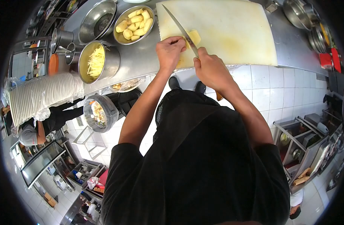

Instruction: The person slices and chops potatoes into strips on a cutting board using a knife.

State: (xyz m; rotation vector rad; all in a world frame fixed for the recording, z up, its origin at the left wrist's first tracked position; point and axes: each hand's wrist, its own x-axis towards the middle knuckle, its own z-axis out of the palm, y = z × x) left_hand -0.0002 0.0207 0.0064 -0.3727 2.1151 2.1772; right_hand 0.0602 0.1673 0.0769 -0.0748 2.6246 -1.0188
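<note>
- One knife [180, 28], gripped in right hand [213, 67], long axis slanting forward-left
- One yellow piece [194, 36], right of knife; bunched left hand [170, 52] nearer, its hold unclear

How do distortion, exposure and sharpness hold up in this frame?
Head view: fisheye distortion bows the steel counter, with black filling the corners; head view: parts of the white floor tiles wash out, while the black apron loses detail in its darkest areas; head view: the knife and white cutting board read fairly clearly, without obvious motion blur.
</note>
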